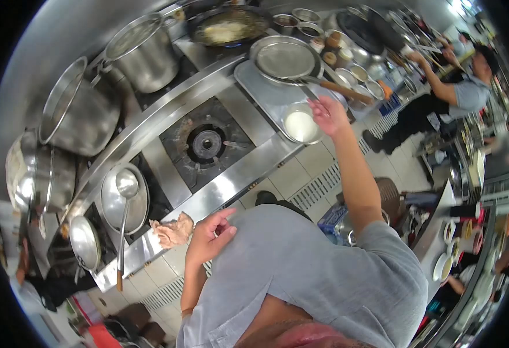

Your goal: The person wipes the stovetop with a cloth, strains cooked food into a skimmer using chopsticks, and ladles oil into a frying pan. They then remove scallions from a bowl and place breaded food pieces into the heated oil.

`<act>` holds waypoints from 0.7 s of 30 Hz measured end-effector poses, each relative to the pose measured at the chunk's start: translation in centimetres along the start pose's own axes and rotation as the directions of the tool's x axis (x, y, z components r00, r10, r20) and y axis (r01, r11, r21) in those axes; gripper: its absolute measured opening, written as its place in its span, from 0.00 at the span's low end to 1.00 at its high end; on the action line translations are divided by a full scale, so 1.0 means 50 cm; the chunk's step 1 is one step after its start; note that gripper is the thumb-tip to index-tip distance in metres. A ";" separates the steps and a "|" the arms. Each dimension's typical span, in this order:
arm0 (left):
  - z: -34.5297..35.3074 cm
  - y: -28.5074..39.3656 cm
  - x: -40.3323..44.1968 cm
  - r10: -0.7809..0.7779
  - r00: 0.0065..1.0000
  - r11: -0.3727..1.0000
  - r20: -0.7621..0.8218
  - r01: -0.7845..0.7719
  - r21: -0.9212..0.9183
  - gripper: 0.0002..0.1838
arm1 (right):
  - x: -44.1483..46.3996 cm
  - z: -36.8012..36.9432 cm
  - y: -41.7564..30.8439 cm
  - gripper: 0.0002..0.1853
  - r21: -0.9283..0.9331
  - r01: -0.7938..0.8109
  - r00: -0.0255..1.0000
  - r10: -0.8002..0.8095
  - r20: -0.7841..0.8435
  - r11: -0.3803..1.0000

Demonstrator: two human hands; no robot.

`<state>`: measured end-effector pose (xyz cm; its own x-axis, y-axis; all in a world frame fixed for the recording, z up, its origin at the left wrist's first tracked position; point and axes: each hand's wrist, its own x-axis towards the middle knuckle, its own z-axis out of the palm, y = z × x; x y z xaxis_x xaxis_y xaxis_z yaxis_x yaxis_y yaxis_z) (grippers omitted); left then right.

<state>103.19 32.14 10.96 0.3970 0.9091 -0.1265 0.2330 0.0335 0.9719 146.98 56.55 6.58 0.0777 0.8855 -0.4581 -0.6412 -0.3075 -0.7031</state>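
My right hand (328,116) is closed, with the fingertips pinched at the end of a thin metal utensil (308,91); the utensil's kind is not clear. Just left of that hand, a metal bowl of white contents (301,126) sits at the front edge of a metal tray (260,95). Behind it, a round mesh strainer (284,60) with a wooden handle rests over a pan. My left hand (211,235) hangs in front of my body, fingers loosely bent and thumb apart, holding nothing. Beside it a crumpled brownish cloth (173,230) lies on the stove edge.
An unlit burner (207,144) lies in the middle of the stove. A ladle (125,200) rests in a metal pan at left. Large pots (144,55) line the back, near a wok of oil (225,30). A co-worker (463,87) stands at upper right.
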 end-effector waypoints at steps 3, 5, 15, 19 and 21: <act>-0.002 0.008 0.004 0.025 0.996 0.999 0.088 -0.028 0.028 0.24 | -0.092 0.039 0.018 0.41 0.122 0.008 1.000 -0.008 -0.002 0.992; -0.008 0.005 -0.005 0.034 0.980 0.995 0.194 -0.050 0.081 0.24 | -0.165 0.005 0.082 0.44 0.205 0.076 0.995 -0.088 0.052 0.976; 0.012 -0.053 -0.037 0.007 0.732 0.995 0.681 -0.071 0.066 0.24 | -0.715 -0.395 0.785 0.16 0.207 -0.079 0.793 0.187 -0.580 0.975; 0.069 -0.030 -0.038 0.009 0.591 0.989 0.807 -0.122 0.079 0.24 | -1.001 -0.404 0.906 0.16 0.302 -0.023 0.541 0.266 -0.798 0.953; 0.108 -0.013 -0.043 0.011 0.519 0.983 0.855 -0.162 0.086 0.24 | -1.084 -0.405 0.950 0.15 0.352 0.051 0.463 0.290 -0.838 0.935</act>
<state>106.99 27.94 9.55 0.9674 0.1170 -0.2248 0.2409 -0.1495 0.9590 127.78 -13.10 -12.99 0.4892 0.0289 -0.8717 -0.8641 -0.1196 -0.4889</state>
